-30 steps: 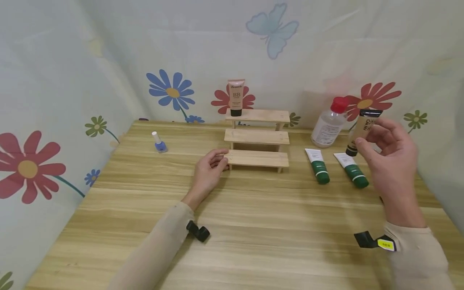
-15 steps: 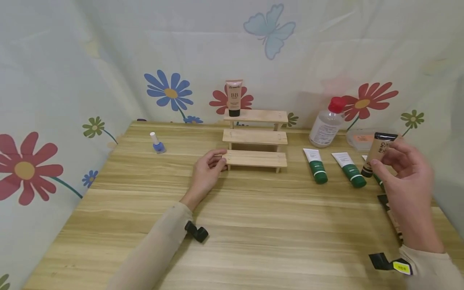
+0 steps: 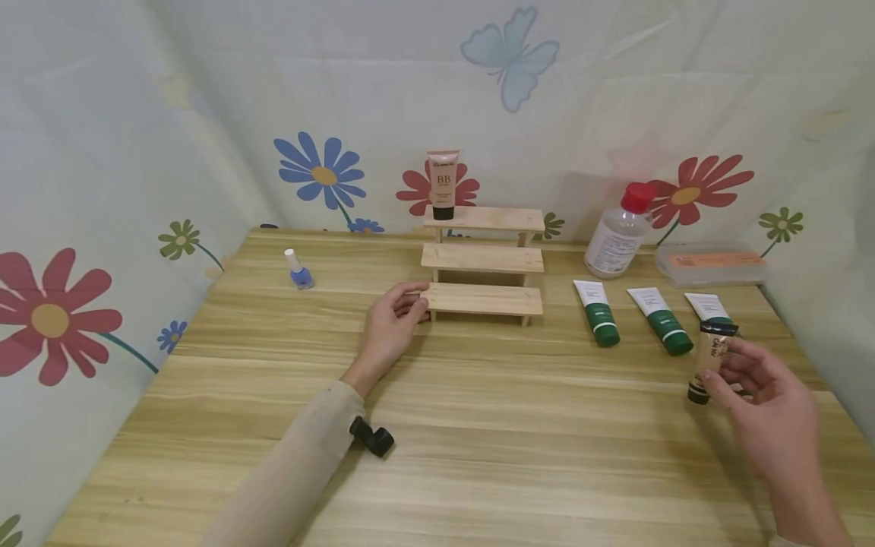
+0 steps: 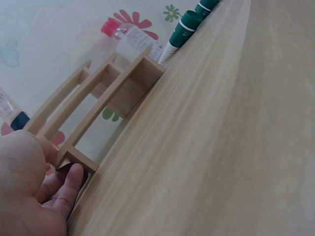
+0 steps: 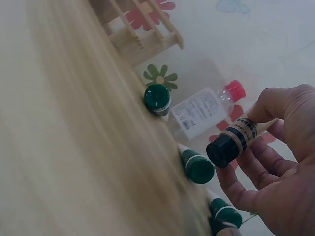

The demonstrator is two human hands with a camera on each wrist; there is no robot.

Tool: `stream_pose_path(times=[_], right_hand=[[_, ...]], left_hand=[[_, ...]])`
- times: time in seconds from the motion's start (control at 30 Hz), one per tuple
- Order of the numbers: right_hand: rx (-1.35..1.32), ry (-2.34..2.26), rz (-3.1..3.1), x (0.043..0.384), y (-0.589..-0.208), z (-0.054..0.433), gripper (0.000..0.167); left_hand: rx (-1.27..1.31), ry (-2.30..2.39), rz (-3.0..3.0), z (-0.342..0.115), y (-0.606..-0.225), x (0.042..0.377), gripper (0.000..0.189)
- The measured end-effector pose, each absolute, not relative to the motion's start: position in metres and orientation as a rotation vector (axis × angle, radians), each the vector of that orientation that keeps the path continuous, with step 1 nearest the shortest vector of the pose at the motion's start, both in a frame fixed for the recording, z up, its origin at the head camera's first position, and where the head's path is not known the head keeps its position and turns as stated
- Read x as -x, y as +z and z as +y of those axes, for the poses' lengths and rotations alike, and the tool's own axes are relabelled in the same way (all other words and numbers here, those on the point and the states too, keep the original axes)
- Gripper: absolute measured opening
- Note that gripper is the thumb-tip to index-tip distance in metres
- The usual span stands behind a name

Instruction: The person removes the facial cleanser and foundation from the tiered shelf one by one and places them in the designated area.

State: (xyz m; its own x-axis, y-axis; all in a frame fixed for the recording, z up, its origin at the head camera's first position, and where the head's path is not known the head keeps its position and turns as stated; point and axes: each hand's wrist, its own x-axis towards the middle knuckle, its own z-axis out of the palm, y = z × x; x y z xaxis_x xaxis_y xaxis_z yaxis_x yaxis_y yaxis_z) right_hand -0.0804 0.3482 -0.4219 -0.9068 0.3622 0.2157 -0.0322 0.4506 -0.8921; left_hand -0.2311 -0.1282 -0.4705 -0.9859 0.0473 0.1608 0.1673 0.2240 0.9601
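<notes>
In the head view, my right hand (image 3: 772,410) pinches a tan cosmetic tube (image 3: 711,361) upright, black cap downward, over the right of the table. The right wrist view shows its black cap (image 5: 224,150) below thumb and fingers. My left hand (image 3: 390,327) holds the left end of a three-tier wooden display stand (image 3: 481,298) at its lowest step; the left wrist view shows the fingers (image 4: 74,179) curled at the end leg. On the top step a pink BB cream tube (image 3: 443,182) stands on its black cap. White-and-green tubes (image 3: 596,313) lie to the right of the stand.
Behind the green tubes stands a clear bottle (image 3: 615,239) with a red cap, with a clear flat box (image 3: 714,264) to its right. A blue nail polish bottle (image 3: 300,272) stands at the left. A flowered curtain (image 3: 383,91) closes off the back.
My right hand has carried the tan tube down and toward me, uncovering the clear box and the third green tube. A tan-and-black tube on the table is now hidden. My left hand stays put.
</notes>
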Motion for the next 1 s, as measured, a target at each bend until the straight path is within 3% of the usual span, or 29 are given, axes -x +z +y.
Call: stream_pose_path(times=[0.37, 0.57, 1.0], right_hand=[[0.314, 1.375, -2.501, 0.073, -0.445, 0.348, 0.047], [0.369, 1.273, -2.607, 0.072, -0.448, 0.347, 0.057], [0.296, 1.100, -2.726, 0.073, -0.451, 0.345, 0.049]], left_hand=[[0.199, -1.881, -2.382, -0.129, -0.473, 0.231, 0.028], [0.204, -1.870, -2.397, -0.128, -0.471, 0.230, 0.028], [0.211, -1.870, -2.390, -0.128, -0.470, 0.231, 0.027]])
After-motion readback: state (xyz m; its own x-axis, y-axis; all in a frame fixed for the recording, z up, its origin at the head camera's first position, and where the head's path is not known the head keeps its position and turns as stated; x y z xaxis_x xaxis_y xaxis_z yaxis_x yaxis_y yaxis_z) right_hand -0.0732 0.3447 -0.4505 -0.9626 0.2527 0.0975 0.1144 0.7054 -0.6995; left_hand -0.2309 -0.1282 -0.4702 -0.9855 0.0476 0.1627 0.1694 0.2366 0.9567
